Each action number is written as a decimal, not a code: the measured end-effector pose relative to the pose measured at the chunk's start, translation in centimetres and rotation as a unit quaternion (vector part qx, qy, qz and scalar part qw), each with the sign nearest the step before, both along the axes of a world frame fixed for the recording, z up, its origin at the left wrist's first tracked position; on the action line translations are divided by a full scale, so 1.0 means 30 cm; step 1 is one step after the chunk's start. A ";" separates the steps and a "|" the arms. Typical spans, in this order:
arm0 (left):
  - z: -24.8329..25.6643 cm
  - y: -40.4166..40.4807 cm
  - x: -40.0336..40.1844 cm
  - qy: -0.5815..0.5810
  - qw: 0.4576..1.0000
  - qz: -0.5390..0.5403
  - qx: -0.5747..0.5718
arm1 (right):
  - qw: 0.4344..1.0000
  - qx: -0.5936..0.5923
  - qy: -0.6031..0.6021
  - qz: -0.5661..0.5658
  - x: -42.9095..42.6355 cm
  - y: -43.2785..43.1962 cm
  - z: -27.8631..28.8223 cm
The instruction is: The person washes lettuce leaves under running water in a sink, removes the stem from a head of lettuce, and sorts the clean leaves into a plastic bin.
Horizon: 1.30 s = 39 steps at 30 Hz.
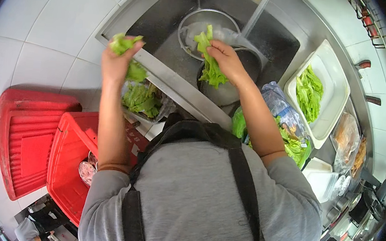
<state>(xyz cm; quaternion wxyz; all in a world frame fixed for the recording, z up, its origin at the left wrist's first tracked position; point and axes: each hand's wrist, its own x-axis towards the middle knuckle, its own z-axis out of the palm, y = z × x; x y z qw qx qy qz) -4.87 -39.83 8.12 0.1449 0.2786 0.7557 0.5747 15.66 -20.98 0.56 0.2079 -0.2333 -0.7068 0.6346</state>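
Note:
Green lettuce leaves (215,69) hang from my right hand (228,61), which pinches them over the steel sink (172,53). My left hand (121,58) is raised beyond the sink's front rim, its fingers closed around torn lettuce (121,43). Below it, a lined bin (164,114) holds lettuce scraps (142,99), and another piece of lettuce (136,72) shows beside my wrist. In the sink, a clear round bowl (211,12) and a dark-rimmed round vessel (217,93) stand under a stream of water.
At the right, a white rectangular tub (331,114) holds lettuce leaves (308,94). A plastic bag of lettuce (291,141) lies by my right forearm. A red crate (68,164) and red lid (31,146) stand at my left. Bagged food (345,141) lies on the counter.

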 end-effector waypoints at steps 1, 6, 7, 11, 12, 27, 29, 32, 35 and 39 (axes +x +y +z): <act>-0.028 -0.067 -0.052 0.010 1.000 0.006 -0.024 | 1.000 -0.021 0.003 -0.006 0.005 0.007 -0.013; -0.203 -0.309 -0.227 0.118 0.962 0.002 -0.244 | 0.998 0.016 0.027 -0.053 0.006 -0.007 0.018; -0.241 -0.320 -0.240 0.140 0.955 0.020 -0.262 | 0.997 0.019 0.033 -0.061 0.004 0.002 0.012; -0.283 -0.238 -0.272 0.151 0.967 0.007 -0.205 | 0.993 0.038 0.024 -0.108 0.017 0.019 0.028; -0.207 -0.141 -0.198 0.108 0.975 -0.049 -0.188 | 0.990 0.042 0.029 -0.129 0.029 0.019 0.028; -0.056 0.768 0.386 -0.442 0.823 -0.350 0.064 | 0.911 0.137 0.096 -0.376 0.548 0.092 0.159; -0.105 0.927 0.347 -0.393 0.886 -0.244 0.036 | 0.901 0.138 0.092 -0.401 0.670 0.073 0.194; -0.184 1.169 0.324 -0.359 0.910 -0.184 0.098 | 0.887 0.145 0.090 -0.430 0.852 0.027 0.223; -0.217 1.389 0.313 -0.406 0.894 -0.151 0.112 | 0.865 0.132 0.120 -0.469 1.002 -0.038 0.237; -0.319 1.590 0.287 -0.397 0.870 -0.257 0.138 | 0.818 0.123 0.135 -0.546 1.174 -0.110 0.197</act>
